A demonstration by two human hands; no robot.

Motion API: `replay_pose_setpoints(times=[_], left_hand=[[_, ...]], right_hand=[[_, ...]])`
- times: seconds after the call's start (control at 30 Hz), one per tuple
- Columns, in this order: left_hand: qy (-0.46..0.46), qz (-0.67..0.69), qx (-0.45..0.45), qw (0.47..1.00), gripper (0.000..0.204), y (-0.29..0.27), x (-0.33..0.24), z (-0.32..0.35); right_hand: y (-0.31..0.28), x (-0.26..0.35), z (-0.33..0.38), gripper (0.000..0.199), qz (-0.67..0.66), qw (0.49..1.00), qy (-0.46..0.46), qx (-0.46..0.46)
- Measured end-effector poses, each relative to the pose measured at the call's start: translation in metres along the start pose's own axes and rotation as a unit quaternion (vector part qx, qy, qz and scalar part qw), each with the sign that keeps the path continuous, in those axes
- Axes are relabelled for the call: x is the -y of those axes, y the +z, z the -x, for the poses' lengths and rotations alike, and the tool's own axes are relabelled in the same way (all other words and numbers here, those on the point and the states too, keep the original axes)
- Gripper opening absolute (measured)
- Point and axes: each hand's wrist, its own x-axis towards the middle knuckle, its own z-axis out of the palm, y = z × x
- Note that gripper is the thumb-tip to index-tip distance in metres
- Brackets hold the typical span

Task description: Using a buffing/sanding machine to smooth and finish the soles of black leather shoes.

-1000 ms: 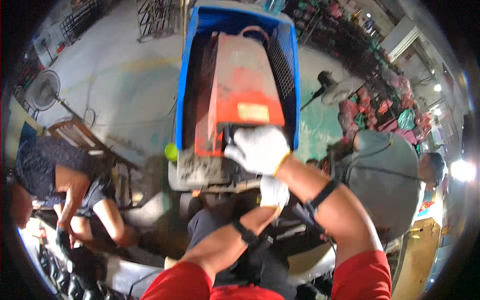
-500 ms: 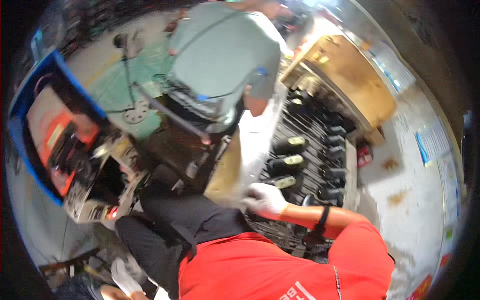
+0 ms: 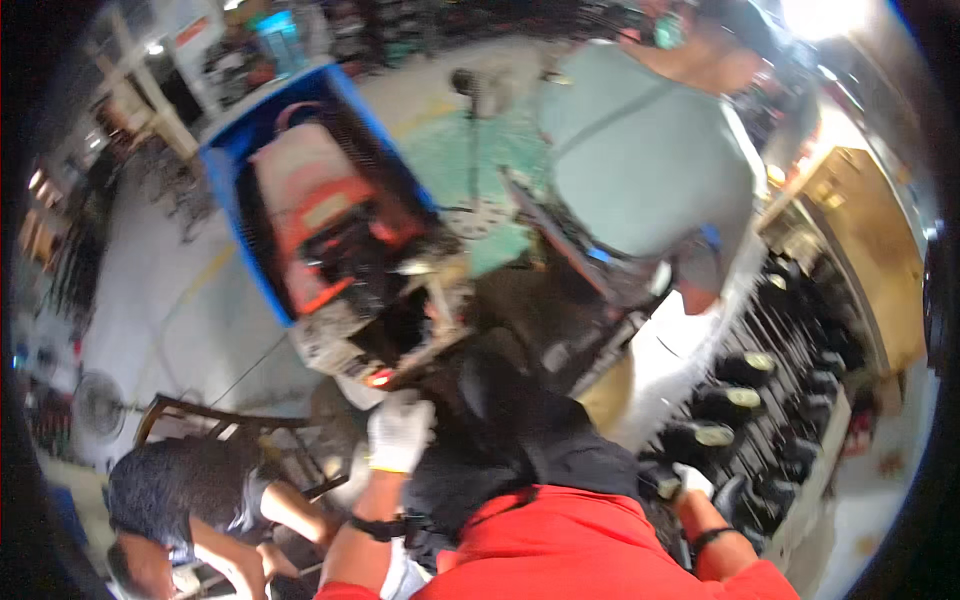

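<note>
My left hand, in a white glove, is raised over my dark trousers, close to the near end of a worn pale box with a small red light. Its fingers are blurred, and nothing plainly shows in them. On the right, my white-gloved right hand is at the near left edge of a rack of dark bars. It is right beside a dark rounded piece; whether it grips this is too smeared to tell. Several black shoe-like pieces with pale oval patches lie on the bars.
A blue-rimmed bin holding red and black things stands ahead on the left. Across the worktop, a person in a grey-green shirt leans in. Another person in dark clothes bends at lower left by a brown frame. A wooden board is far right.
The view has swung left, so the bin and rack appear farther right. My left hand has come into view; my right hand is still beside the rack, now lower in view.
</note>
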Motion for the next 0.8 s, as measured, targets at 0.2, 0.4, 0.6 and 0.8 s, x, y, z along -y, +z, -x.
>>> replay_pose_setpoints(times=[0.2, 0.4, 0.6, 0.8], left_hand=[[0.019, -0.005, -0.010, 1.000, 0.036, -0.014, 0.044, 0.008], [0.090, 0.020, 0.003, 0.996, 0.040, -0.016, 0.100, -0.035], [0.139, 0.050, 0.034, 0.988, 0.038, -0.011, 0.081, -0.037], [0.072, 0.070, 0.019, 0.995, 0.041, -0.032, 0.054, -0.009]], right_hand=[[-0.060, 0.016, 0.029, 0.020, 0.097, 0.994, 0.031, 0.046], [-0.024, 0.058, 0.229, 0.054, 0.339, 0.925, -0.169, 0.015], [0.076, 0.110, 0.345, 0.092, 0.738, 0.557, -0.371, 0.084], [0.170, 0.105, 0.328, 0.066, 0.721, 0.462, -0.501, 0.121]])
